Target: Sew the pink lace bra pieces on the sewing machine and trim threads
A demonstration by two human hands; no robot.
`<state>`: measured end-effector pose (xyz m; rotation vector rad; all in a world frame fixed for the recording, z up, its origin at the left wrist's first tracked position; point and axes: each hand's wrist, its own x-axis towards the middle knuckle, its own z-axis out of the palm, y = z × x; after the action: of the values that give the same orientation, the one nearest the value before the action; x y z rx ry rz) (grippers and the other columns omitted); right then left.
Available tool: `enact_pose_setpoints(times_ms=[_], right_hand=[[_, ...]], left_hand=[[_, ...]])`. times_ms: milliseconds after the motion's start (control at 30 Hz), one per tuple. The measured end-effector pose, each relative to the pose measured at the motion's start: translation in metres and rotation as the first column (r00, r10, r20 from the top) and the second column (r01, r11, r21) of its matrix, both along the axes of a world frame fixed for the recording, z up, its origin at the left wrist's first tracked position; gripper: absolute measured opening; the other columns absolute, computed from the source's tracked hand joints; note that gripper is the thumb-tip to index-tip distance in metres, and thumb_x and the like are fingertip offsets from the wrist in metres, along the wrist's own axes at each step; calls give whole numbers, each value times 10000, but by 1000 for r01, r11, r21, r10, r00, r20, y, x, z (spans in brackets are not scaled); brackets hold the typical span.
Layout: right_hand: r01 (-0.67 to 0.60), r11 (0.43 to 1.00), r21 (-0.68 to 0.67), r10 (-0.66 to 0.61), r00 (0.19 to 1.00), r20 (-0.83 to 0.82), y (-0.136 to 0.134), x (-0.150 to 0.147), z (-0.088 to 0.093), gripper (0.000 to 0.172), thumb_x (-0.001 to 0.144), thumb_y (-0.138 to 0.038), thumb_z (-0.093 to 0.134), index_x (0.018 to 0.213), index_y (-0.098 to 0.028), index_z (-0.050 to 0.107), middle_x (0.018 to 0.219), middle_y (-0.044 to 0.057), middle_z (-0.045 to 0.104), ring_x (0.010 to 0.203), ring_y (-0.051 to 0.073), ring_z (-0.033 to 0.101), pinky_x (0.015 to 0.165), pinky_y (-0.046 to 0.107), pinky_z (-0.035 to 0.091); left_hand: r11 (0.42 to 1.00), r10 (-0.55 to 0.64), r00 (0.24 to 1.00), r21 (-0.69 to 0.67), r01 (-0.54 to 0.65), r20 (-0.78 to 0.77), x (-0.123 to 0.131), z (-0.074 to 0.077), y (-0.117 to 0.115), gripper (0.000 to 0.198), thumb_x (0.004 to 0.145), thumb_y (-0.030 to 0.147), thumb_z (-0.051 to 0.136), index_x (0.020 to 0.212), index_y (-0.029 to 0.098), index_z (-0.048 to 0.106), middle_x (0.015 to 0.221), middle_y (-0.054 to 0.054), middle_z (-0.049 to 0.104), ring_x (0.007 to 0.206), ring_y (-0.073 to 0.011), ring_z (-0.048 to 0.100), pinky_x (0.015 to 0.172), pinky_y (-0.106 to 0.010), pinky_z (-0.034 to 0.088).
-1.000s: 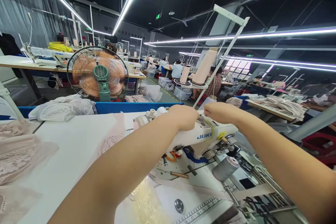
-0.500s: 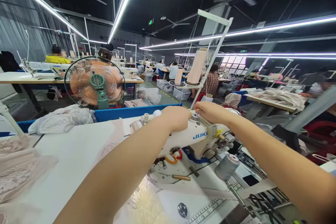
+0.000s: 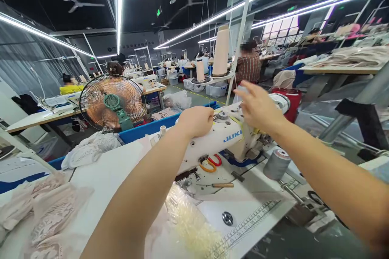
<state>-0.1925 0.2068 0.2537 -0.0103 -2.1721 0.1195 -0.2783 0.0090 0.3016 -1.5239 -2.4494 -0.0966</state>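
Observation:
My left hand [image 3: 197,122] is closed above the arm of a white JUKI sewing machine [image 3: 214,137], beside the metal thread-guide parts [image 3: 223,117] on its top. Whatever its fingertips pinch is hidden. My right hand [image 3: 259,107] is lifted over the machine's right end, fingers bent and apart. A pale bluish shape shows at those fingers; I cannot tell whether it is touched or behind. Threads run down from the stand [image 3: 243,20], which carries a large beige thread cone [image 3: 221,52] and a smaller cone [image 3: 200,71].
Orange-handled scissors [image 3: 208,166], a wooden-handled awl [image 3: 223,185], a bobbin-like metal disc [image 3: 227,218] and a grey thread cone [image 3: 276,164] are around the machine. Lace fabric [image 3: 51,214] lies left. A fan [image 3: 112,101] stands beyond; people sit at other machines.
My hands were close together on the machine's top; the right has risen and moved away to the right, its fingers opening. The left stays closed. The view has shifted and tilted.

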Motion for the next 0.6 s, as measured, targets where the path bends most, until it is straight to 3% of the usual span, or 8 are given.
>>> enact_pose_setpoints(times_ms=[67,133,167,233,333,400,467,600], right_hand=[[84,989,-126,-105,979,-177,-21,34,-18,384,838,-241,450,1204,-125,469,1367,199,419,1303,308,344,1080,528,238],[95,965,-246,-144,971,-192,-45,58,-47,311,935,-267,271,1222,-199,371,1219,158,502,1210,255,445,984,497,374],[70,958,-278,-105,988,-112,-56,62,-65,297,953,-254,199,1180,-218,388,1077,126,563,1067,223,546,873,436,465],[6,957,-291,46,984,170,-77,54,-104,211,948,-253,317,993,-222,522,837,47,626,776,158,625,688,305,524],[24,956,-293,141,837,529,-99,4,-149,126,856,-275,582,846,-152,607,812,15,648,778,140,626,720,303,524],[143,946,-291,88,751,655,-105,-32,-160,203,870,-317,583,945,-132,615,946,46,646,852,158,619,768,358,520],[230,930,-287,54,686,725,-106,-55,-157,254,883,-331,566,1037,-132,602,1050,69,625,923,177,607,813,393,509],[289,915,-281,44,621,783,-93,-37,-142,258,875,-322,571,1052,-136,597,1068,76,619,943,187,598,830,405,494]], left_hand=[[1000,-1,1000,25,2,-10,0,0,1,247,857,206,397,890,211,642,935,-40,686,859,-216,618,653,-285,450],[998,11,1000,55,-11,-15,0,0,1,242,874,216,396,908,206,635,929,-44,684,853,-215,615,646,-284,443],[997,19,1000,69,-18,-17,0,0,2,240,881,219,395,920,205,631,918,-44,684,841,-214,614,639,-283,438],[995,26,999,92,-24,-28,-1,-1,3,234,891,223,397,935,209,626,894,-38,685,815,-213,615,623,-282,427],[992,31,998,123,-23,-63,-1,0,4,220,890,210,416,936,222,631,885,-25,691,803,-206,614,634,-280,421],[990,36,996,143,-24,-87,-3,1,4,214,885,202,433,925,226,642,893,-22,696,814,-202,611,656,-280,425],[990,26,994,141,-11,-106,-4,3,5,217,883,198,445,903,222,659,882,-25,700,825,-200,604,680,-283,432],[990,-13,990,134,33,-144,-7,6,5,220,874,183,466,874,201,685,853,-33,701,881,-211,581,752,-301,445]])
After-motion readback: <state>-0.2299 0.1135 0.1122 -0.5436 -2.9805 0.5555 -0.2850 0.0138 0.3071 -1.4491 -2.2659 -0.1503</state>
